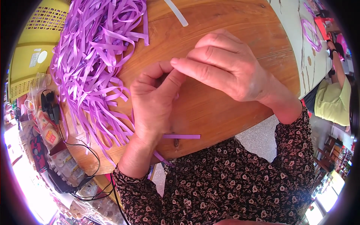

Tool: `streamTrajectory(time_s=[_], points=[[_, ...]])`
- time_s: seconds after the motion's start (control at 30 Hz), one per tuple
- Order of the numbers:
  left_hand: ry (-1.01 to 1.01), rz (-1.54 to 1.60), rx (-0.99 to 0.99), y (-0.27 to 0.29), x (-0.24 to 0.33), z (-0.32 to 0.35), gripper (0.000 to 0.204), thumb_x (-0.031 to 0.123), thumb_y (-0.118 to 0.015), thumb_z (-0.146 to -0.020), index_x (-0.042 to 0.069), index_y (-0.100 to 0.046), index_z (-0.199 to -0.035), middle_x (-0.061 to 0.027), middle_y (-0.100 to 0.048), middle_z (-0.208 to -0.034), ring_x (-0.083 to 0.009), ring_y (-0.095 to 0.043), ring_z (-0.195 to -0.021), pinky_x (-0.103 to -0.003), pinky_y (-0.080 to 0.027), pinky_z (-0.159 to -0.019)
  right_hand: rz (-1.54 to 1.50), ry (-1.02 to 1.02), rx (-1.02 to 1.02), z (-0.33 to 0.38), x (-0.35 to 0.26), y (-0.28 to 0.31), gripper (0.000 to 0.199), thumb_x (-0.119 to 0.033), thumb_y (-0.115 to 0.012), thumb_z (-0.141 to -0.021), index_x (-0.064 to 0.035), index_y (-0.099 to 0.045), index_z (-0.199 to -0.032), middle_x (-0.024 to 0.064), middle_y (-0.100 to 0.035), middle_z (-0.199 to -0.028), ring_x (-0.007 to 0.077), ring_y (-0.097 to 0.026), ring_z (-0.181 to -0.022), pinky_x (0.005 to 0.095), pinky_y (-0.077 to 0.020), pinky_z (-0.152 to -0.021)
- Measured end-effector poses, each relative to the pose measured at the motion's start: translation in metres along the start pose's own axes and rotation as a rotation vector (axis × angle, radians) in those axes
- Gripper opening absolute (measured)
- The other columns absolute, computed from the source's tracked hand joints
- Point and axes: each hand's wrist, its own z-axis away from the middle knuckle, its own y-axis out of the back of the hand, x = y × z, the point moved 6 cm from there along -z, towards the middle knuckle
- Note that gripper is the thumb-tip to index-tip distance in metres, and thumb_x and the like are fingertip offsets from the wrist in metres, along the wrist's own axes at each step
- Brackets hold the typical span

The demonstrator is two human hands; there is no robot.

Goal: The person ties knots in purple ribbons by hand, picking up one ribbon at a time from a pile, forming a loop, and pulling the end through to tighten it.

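My left hand (153, 97) and my right hand (225, 69) meet above the wooden table, fingertips touching. The left thumb and forefinger are pinched together, and the right thumb and fingers close against them. Whatever lies between the fingertips is hidden. A large tangled heap of purple ribbons (93, 56) spreads just left of my left hand, some strands running down past the wrist. One short flat ribbon piece (183, 136) lies near the table's front edge, its left end hidden behind my left wrist.
A yellow perforated basket (26, 67) stands at the far left. Below it are clear plastic cups (43, 79), a black clip-like device (50, 107) and a black cable (99, 161). A translucent strip (177, 13) lies at the table's far side. Another person in a yellow-green top (332, 101) is at right.
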Motion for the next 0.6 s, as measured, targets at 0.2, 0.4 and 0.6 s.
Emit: streamTrajectory(time_s=[0.2,0.4,0.6], points=[[0.132,0.084,-0.147,-0.01,-0.001,-0.003,0.011,0.007,-0.069,-0.083,0.002,-0.066,-0.093,0.0036,-0.061,-0.074,-0.0012,-0.047,-0.058,-0.015,-0.036,-0.05,-0.152,-0.01,0.071,0.0,0.014,0.01,0.047,-0.007,-0.078,-0.057,0.0029,-0.066,-0.102,0.0067,-0.061,-0.075,0.019,-0.057,-0.067,0.0281,-0.0472,-0.058],[0.113,0.115,-0.117,-0.009,-0.002,-0.003,0.011,0.008,-0.069,-0.083,0.001,-0.063,-0.09,0.0041,-0.059,-0.075,-0.0009,-0.049,-0.061,-0.014,-0.037,-0.052,-0.166,-0.123,0.058,0.003,0.027,0.009,0.035,-0.007,-0.077,-0.064,0.0002,-0.067,-0.097,0.0059,-0.061,-0.074,0.0182,-0.058,-0.068,0.0276,-0.0468,-0.058],[-0.102,0.019,0.008,-0.01,0.009,0.003,0.008,0.002,-0.065,-0.084,0.0,-0.06,-0.09,0.0044,-0.058,-0.078,0.0011,-0.048,-0.064,-0.013,-0.038,-0.057,-0.443,-0.311,0.006,-0.001,0.022,0.005,0.021,-0.003,-0.075,-0.072,-0.0008,-0.066,-0.091,0.0054,-0.062,-0.076,0.0164,-0.059,-0.07,0.0262,-0.046,-0.061]])
